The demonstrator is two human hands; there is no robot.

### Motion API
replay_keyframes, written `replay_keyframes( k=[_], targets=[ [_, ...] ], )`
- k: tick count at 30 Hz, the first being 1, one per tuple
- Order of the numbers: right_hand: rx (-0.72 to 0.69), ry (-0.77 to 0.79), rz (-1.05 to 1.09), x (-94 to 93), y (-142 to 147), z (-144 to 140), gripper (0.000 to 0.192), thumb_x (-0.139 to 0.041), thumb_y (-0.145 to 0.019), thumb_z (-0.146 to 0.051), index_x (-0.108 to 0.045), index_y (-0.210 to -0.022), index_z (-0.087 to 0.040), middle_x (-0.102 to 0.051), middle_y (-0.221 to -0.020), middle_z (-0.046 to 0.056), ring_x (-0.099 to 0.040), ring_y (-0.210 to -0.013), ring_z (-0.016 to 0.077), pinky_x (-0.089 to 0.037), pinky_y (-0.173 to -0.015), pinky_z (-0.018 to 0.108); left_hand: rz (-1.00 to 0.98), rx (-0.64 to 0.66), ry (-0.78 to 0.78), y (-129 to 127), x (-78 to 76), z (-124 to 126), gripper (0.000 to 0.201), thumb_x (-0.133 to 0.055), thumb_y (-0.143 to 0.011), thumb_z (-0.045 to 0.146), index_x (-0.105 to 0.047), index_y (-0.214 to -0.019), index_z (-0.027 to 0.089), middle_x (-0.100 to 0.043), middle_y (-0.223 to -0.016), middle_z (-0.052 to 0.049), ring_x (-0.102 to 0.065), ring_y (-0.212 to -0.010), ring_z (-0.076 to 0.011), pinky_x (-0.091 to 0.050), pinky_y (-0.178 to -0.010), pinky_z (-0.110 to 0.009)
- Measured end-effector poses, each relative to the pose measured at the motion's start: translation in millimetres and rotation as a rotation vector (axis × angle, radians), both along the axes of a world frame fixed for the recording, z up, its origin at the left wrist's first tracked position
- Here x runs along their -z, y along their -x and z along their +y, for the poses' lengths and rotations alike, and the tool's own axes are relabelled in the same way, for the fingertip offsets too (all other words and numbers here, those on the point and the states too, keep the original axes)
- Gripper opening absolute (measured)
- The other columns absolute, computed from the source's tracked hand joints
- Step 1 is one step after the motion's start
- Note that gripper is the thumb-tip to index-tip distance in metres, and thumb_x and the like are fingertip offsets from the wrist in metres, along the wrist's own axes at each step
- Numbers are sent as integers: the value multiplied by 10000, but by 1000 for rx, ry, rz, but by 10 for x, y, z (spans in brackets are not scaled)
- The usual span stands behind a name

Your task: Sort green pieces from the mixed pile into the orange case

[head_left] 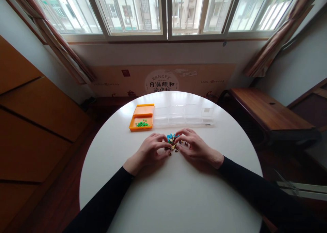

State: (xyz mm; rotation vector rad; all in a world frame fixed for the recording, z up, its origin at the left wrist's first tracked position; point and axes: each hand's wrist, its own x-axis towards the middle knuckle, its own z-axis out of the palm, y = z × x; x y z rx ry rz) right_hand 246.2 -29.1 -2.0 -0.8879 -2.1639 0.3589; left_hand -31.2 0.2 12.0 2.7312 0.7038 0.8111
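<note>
A small heap of tiny loose pieces (173,139), blue, pale yellow, green and dark brown, lies on the white round table (163,199). My left hand (152,148) rests at the heap's left side, fingers curved and thumb apart from the forefinger. Opposite it, my right hand (194,148) curves over the right side, its fingers spread among the pieces. Neither hand visibly lifts a piece, though the fingertips partly hide the heap. Behind my left hand stands an orange box (144,109) with its lid folded back; green pieces (142,124) lie in its front part.
To the right of the orange box sits a row of clear plastic boxes (178,115) with raised or opened lids. A wooden bench (270,108) stands beyond the table on the right. A printed cardboard panel (114,78) leans under the window.
</note>
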Motion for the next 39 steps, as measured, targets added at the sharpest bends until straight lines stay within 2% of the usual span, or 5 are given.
replay_keyframes(
  k=[7, 17, 21, 33, 39],
  targets=[
    [18, 5, 5, -21, -7, 3, 174, -762, -977, -134, -759, -1073, -279, -763, -1235, 56, -719, -1143, 252, -552, -1087, 486, -6, -61, -61, -7, 42, 14, 141, -810, -964, 324, -827, -1100, 291, -772, -1057, -38, -726, -900, -186, -522, -906, -375],
    [28, 15, 3, -16, -11, 7, 167, -763, -984, -137, -769, -1065, -282, -765, -1245, 58, -721, -1146, 255, -557, -1079, 485, -21, -69, -98, -18, 55, 9, 162, -784, -935, 199, -835, -1050, 301, -769, -995, -17, -706, -853, -177, -529, -880, -357],
    [27, 25, -5, -32, -11, 0, 165, -761, -983, -134, -765, -1060, -280, -762, -1237, 56, -719, -1140, 251, -560, -1076, 475, -21, -60, -75, -27, 75, 11, 181, -775, -952, 193, -826, -1088, 301, -772, -1005, -12, -709, -843, -167, -528, -866, -345],
    [23, 28, -13, -34, -7, -3, 143, -753, -995, -143, -757, -1051, -274, -756, -1233, 56, -713, -1145, 242, -558, -1087, 471, -23, -78, -25, -62, 38, -28, 198, -752, -872, 122, -816, -977, 277, -774, -996, -3, -706, -807, -148, -524, -867, -337],
    [15, 29, -6, -27, -6, 4, 148, -755, -997, -143, -760, -1059, -277, -760, -1225, 58, -717, -1140, 246, -564, -1084, 477, -14, -69, -10, -57, 59, -17, 118, -776, -909, 171, -800, -973, 267, -766, -989, -9, -708, -816, -154, -522, -866, -333]
  ],
)
